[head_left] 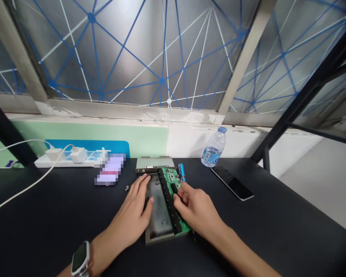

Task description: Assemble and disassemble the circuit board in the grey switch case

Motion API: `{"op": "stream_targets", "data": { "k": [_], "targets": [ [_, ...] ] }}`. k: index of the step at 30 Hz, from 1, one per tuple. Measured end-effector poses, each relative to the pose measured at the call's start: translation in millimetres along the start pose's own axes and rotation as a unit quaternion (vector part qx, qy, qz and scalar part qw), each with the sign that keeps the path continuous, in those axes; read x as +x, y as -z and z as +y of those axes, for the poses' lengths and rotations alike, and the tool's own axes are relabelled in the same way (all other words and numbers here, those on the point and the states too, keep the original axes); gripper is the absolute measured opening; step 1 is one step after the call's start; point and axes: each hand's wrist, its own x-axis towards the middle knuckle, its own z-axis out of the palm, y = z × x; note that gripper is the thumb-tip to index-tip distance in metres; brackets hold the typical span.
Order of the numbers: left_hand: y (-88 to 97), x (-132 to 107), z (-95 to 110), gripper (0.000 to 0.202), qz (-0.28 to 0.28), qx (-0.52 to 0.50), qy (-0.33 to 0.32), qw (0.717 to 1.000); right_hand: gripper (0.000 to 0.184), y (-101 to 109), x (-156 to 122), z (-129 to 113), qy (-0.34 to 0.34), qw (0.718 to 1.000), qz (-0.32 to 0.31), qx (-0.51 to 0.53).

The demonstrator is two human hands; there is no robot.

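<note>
A shallow grey metal case (158, 206) lies on the black table in front of me. Along its right side sits a green circuit board (170, 175) with a long black strip (167, 196) on its left edge. My left hand (135, 202) rests on the case's left edge, fingers stretched out and holding nothing. Over the board, my right hand (197, 202) is closed, thumb and forefinger pinched beside a black piece (173, 188); what it grips is hidden. A blue cylinder (181, 172) stands out at the board's far end. Small metal bits, perhaps screws (127, 188), lie left of the case.
Behind the case lies a flat grey panel (154, 163). A water bottle (214, 148) and a dark phone (232, 183) are at the right. At the left are a white power strip (63, 159) with cables and a pixelated screen (111, 169). The wall borders the table's back.
</note>
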Motion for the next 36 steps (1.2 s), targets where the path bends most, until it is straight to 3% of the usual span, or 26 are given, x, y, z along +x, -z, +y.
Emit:
{"op": "stream_targets", "data": {
  "k": [5,14,23,36],
  "targets": [
    [-6.4,-4,-3,0.055,-0.026,-0.005,0.009,1.0,0.016,1,-1,-4,0.0,0.987,0.004,-0.161],
    [-12.9,-6,-5,0.055,-0.01,0.005,-0.012,1.0,0.015,-4,3,-5,0.009,0.962,-0.002,-0.272],
    [-16.6,-7,-4,0.057,-0.022,0.029,-0.004,0.999,0.013,-8,0,-12,0.021,0.959,-0.006,-0.284],
    [-22.8,-8,-5,0.058,0.025,0.019,-0.031,0.999,0.02,-18,8,-35,0.035,0.962,-0.045,-0.268]
  ]
}}
